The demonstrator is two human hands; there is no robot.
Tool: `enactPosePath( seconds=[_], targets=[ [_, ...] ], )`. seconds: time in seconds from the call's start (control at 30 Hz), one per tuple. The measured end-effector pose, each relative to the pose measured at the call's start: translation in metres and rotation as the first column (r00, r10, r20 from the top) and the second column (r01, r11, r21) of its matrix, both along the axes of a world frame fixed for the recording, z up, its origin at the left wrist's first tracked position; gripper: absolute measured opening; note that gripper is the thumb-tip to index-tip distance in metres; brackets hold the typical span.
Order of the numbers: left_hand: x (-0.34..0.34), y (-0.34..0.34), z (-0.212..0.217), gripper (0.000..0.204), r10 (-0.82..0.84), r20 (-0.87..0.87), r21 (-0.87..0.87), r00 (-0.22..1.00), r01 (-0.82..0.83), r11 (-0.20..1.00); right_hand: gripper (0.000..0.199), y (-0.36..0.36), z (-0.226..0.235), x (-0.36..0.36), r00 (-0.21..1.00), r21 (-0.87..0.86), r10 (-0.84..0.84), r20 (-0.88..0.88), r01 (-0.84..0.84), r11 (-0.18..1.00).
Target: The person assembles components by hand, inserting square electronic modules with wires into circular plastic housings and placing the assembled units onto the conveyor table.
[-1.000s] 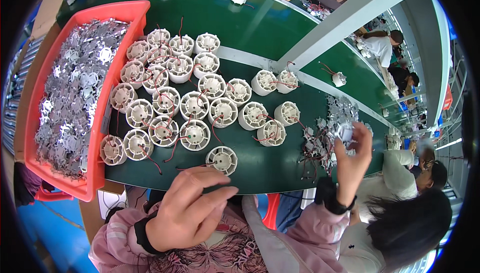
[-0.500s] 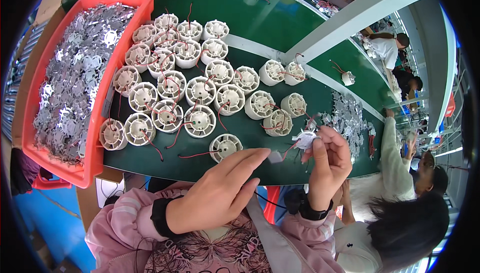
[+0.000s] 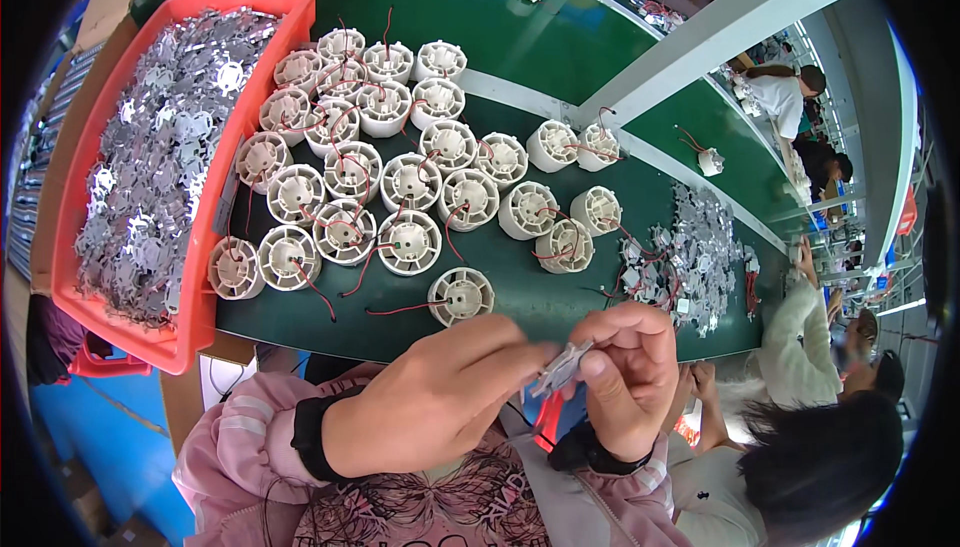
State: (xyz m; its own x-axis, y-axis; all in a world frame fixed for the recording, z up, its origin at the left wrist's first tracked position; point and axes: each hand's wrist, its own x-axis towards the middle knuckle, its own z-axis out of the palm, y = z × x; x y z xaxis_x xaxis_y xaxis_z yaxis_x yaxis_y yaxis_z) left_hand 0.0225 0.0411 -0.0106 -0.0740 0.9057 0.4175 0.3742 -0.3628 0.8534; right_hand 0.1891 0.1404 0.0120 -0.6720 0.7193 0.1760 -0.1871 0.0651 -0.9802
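Close to my body, in front of the table's near edge, my right hand point(image 3: 632, 379) pinches a small silver metal plate point(image 3: 562, 369) between thumb and fingers. The plate is thin, tilted and has a jagged outline. My left hand point(image 3: 430, 399) reaches across from the left, back of the hand up, fingers together. Its fingertips meet the plate's left edge and are slightly blurred; its thumb is mostly hidden. Nearest to the left hand on the table lies a round white slotted housing point(image 3: 462, 297) with a red wire.
A red bin point(image 3: 190, 337) full of silver plates stands at left. Several white wired housings point(image 3: 411, 182) cover the green table point(image 3: 560, 317). At right lies a heap of silver plates point(image 3: 700, 257), with red-wired pieces. A grey post point(image 3: 700, 47) slants overhead. Co-workers sit at right.
My right hand has come down and left with the plate, off the table toward my body. The left hand's fingers have bent and now meet the plate.
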Motion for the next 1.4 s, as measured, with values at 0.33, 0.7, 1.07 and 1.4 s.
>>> enactPosePath(
  seconds=[0.33,0.7,1.07,1.4],
  targets=[
    [-0.010,-0.015,0.016,0.024,0.042,0.152,-0.132,0.988,-0.022,0.991,0.032,-0.011,0.011,-0.012,0.997,-0.281,0.070,0.011,-0.064,0.958],
    [-0.012,-0.026,0.010,0.009,0.005,0.193,-0.265,0.981,0.047,0.963,0.032,0.000,0.005,-0.020,0.959,0.727,0.004,0.284,-0.218,0.652],
    [-0.017,-0.030,-0.004,0.013,-0.132,0.200,-0.257,0.971,0.182,0.949,0.045,0.006,-0.001,-0.018,0.898,0.519,0.224,0.380,-0.407,0.752],
    [-0.028,-0.033,-0.010,0.023,-0.085,-0.054,-0.224,0.995,0.071,0.972,0.045,0.006,0.007,-0.025,0.810,0.397,0.270,0.521,-0.510,0.763]
  ],
)
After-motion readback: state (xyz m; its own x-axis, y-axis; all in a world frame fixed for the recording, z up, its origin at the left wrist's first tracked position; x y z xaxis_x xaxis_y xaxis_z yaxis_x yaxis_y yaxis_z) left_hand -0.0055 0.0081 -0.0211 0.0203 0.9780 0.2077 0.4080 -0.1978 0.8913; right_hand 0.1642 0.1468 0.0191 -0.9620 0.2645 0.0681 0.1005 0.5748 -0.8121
